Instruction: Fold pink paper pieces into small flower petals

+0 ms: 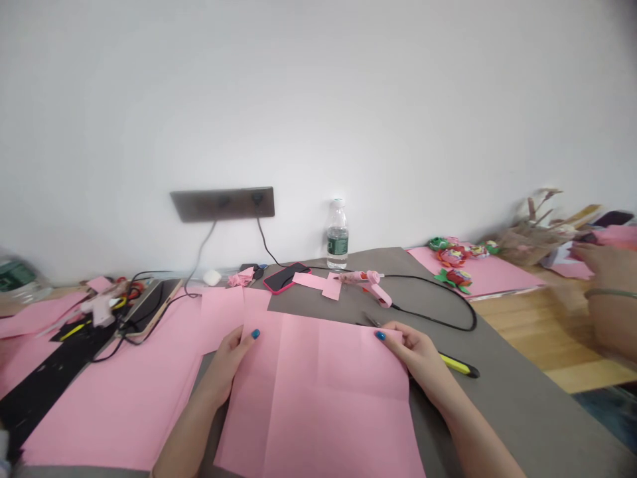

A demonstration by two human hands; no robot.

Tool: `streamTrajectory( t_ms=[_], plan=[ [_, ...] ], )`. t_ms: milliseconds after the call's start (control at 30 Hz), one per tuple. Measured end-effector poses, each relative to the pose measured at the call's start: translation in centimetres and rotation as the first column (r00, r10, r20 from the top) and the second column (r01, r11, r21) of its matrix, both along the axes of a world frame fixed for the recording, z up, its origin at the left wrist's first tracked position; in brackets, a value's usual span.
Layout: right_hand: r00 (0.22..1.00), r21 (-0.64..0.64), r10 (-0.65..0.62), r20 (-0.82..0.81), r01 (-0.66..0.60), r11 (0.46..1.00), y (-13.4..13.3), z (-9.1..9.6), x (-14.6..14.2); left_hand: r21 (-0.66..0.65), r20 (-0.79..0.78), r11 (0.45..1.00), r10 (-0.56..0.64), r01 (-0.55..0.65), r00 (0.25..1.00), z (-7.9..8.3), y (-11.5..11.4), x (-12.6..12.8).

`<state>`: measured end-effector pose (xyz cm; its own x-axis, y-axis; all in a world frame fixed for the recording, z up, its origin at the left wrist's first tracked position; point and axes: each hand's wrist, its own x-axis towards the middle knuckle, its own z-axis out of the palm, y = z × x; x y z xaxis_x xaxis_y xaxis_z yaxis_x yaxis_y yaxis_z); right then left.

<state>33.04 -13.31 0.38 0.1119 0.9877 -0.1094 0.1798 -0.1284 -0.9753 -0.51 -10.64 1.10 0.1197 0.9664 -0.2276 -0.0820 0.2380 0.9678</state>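
Two bare hands are on a large sheet of pale pink paper (318,398), which is marked into panels by straight fold creases. The sheet lies toward the near edge of the desk, over a grey mat (517,405), with its left side beside looser pink paper sheets (114,398). It looks light, thin and soft, likely to flex along its creases, so it would probably handle best when held by two opposite points along the far edge, kept taut between both hands.

The left hand (226,365) grips near the far left corner, and the right hand (418,358) near the far right corner. Each blue-nailed thumb presses on top of the paper, seemingly pinching it against fingers curled beneath, though those fingers are hidden. Both forearms reach in from the near edge, angled inward.

Just past the right hand lies a yellow-and-black utility knife (460,364). Beyond the sheet are a pink hot-glue gun (361,282) with a black cord, two small pink paper rectangles (318,283), and a smartphone in a pink case (286,277). At the far right, well apart, another person's hand (610,272) wears a green bangle.
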Motion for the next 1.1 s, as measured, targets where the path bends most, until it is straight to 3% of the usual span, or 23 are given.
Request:
streamTrajectory(
  t_ms=[167,367,800,900,1033,1100],
  plan=[
    [0.995,0.04,0.034,0.091,-0.037,0.998,-0.1,0.4,-0.3,0.179,-0.155,0.969,0.196,-0.168,0.968,-0.5,-0.3,1.1],
    [0.996,0.052,0.002,0.087,-0.007,0.999,-0.1,0.6,-0.3,0.306,-0.215,0.93,0.274,-0.202,0.937,-1.5,-0.2,1.1],
    [0.999,0.043,0.023,0.033,-0.025,0.999,-0.1,0.2,0.2,0.321,-0.222,0.921,0.3,-0.221,0.928,-1.3,-0.6,1.7],
    [1.0,0.034,-0.004,-0.004,0.004,0.999,-0.1,0.1,0.3,0.325,-0.208,0.906,0.348,-0.271,0.914,-1.3,-0.6,1.4],
    [0.993,0.021,-0.076,-0.094,0.078,0.997,-0.3,-0.1,0.8,0.358,-0.185,0.841,0.49,-0.406,0.852,-1.1,-0.7,0.7],
    [0.99,0.02,-0.088,-0.111,0.09,0.996,-0.3,-0.2,0.9,0.346,-0.186,0.851,0.474,-0.395,0.86,-1.1,-0.7,0.6]
  ],
)
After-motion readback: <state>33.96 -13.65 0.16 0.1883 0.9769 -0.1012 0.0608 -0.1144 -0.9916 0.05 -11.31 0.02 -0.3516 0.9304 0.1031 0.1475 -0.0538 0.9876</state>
